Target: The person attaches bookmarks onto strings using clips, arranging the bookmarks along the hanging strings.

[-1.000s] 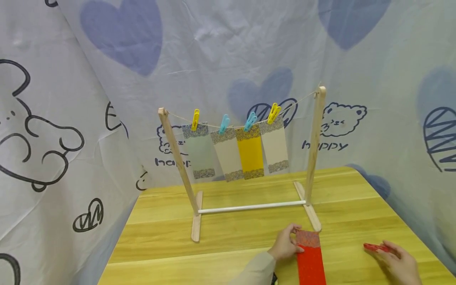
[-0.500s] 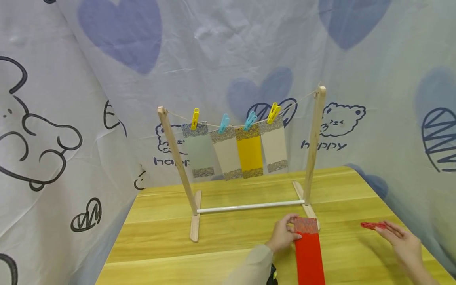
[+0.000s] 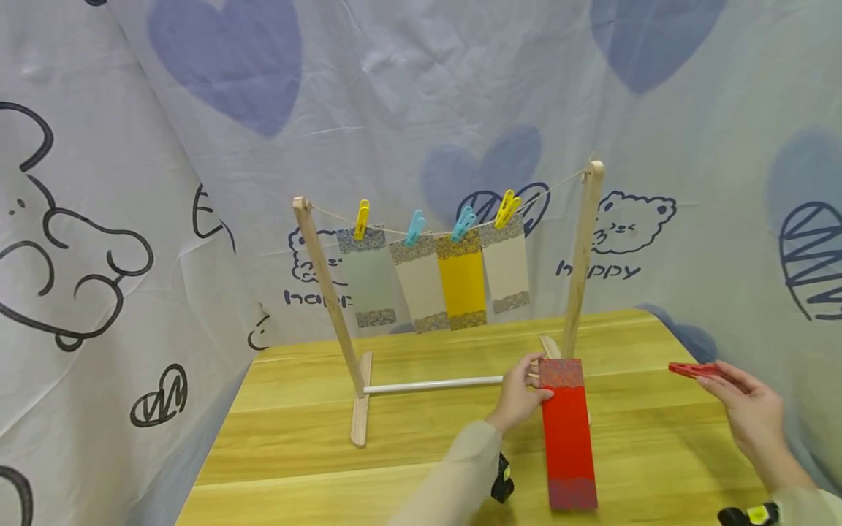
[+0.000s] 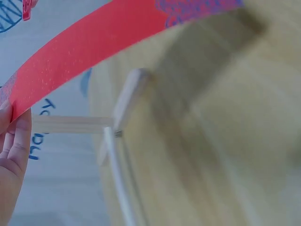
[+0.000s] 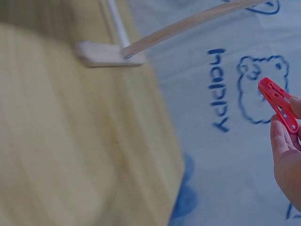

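My left hand [image 3: 517,397] pinches a red strip of card [image 3: 567,431] by the left edge near its top. The strip has a patterned lace-like band at each end. In the left wrist view the red strip [image 4: 89,52] bows slightly and is raised over the table, its shadow lying on the wood. Off to the right, my right hand [image 3: 750,405] holds a red clothespin [image 3: 692,370] between thumb and fingers. The clothespin [image 5: 278,103] points away from the hand in the right wrist view, and the hand [image 5: 288,160] is partly cut off by the frame edge.
A wooden stand with a right post [image 3: 584,256], a left post [image 3: 329,292] and a white crossbar [image 3: 434,383] stands on the table [image 3: 296,467]. On its string [image 3: 555,186] hang several strips, including a yellow strip [image 3: 463,281], under yellow and blue clothespins. A printed curtain [image 3: 408,88] hangs behind.
Both hands have risen and moved forward, the left with the red strip and the right with the red clothespin. The strip's lower end now shows, and it covers the stand's right foot.
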### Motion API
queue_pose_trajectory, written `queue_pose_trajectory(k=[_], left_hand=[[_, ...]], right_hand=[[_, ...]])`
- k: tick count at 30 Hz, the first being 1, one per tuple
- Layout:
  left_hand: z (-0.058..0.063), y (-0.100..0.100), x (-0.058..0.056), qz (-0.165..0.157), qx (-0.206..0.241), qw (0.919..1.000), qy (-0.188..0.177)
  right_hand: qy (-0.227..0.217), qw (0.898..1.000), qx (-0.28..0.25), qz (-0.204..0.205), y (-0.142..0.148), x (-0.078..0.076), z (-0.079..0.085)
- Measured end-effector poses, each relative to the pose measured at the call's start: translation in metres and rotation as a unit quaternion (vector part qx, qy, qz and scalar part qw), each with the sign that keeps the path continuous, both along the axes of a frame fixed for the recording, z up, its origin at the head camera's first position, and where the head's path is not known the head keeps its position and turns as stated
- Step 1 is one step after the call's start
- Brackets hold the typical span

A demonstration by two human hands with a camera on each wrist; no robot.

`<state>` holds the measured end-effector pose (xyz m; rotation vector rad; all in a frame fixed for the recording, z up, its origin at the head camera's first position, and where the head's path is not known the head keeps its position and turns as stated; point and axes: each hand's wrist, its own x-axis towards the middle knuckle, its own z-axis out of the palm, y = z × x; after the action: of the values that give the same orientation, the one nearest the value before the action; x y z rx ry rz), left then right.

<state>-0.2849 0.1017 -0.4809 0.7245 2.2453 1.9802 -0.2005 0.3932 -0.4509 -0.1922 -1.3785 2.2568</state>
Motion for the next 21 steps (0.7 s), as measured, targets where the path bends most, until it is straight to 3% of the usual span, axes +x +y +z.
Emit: queue_pose_trajectory(k=[6, 13, 21], left_hand=[[0.027, 0.001, -0.014, 0.016, 0.008, 0.9997, 0.018], [0.06, 0.003, -0.026, 0.031, 0.01, 0.9985, 0.045], [0.091, 0.004, -0.04, 0.069, -0.001, 0.993, 0.095]], right_hand=[[0.053, 0.998, 0.024, -0.006, -0.003, -0.011, 0.03], [0.052, 0.998, 0.042, -0.005, -0.004, -0.022, 0.069], [0.076, 0.993, 0.088, 0.002, -0.011, -0.046, 0.115]])
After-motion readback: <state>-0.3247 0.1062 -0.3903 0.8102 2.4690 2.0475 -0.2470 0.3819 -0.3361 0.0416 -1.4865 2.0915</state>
